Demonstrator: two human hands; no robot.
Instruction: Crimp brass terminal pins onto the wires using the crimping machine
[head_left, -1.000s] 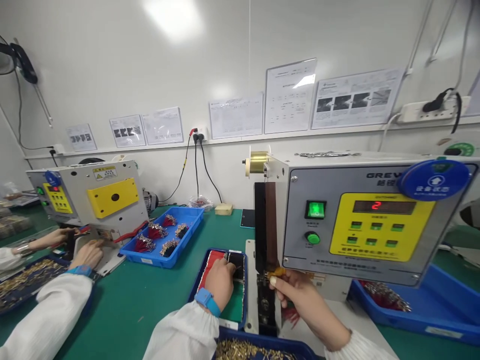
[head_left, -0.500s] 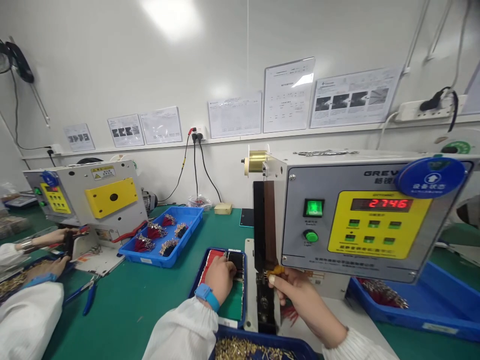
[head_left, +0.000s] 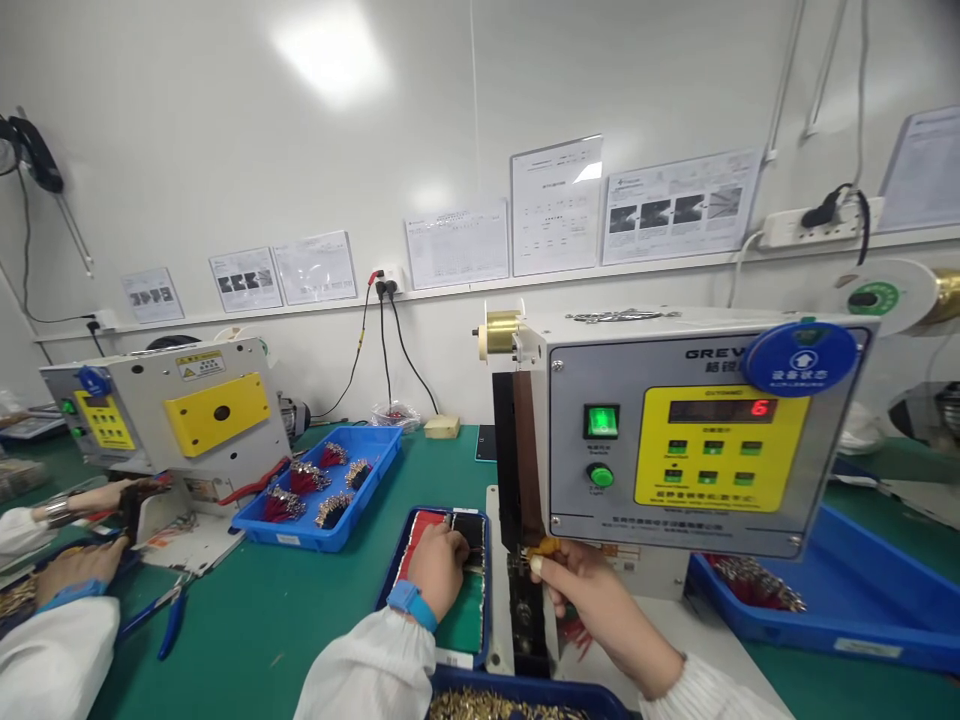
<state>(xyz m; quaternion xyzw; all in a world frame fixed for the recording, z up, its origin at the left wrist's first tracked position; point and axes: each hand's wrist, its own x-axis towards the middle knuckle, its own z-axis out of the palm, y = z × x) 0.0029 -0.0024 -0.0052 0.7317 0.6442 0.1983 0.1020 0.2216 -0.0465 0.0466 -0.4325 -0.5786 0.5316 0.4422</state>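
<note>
My left hand (head_left: 436,568), with a blue wrist strap, rests over a blue-rimmed tray (head_left: 487,600) of red, black and green pieces. Its fingers are bent together at the black section, and what they hold is hidden. My right hand (head_left: 596,592) is at the crimping machine (head_left: 570,525), thumb and fingers pinched on something too small to make out beside an orange part (head_left: 546,547). Red wires (head_left: 576,636) hang below that hand. The machine's display (head_left: 722,411) reads 6.
A blue bin of gold terminals (head_left: 510,706) lies at the front edge. Blue bins (head_left: 319,542) with wire bundles stand left and right (head_left: 847,625). At far left, another person's hands (head_left: 82,568) work at a second machine (head_left: 161,400), near blue-handled pliers (head_left: 172,625).
The view has shifted slightly to the right. The display has gone from 2746 to 6. Both my hands stay in nearly the same places.
</note>
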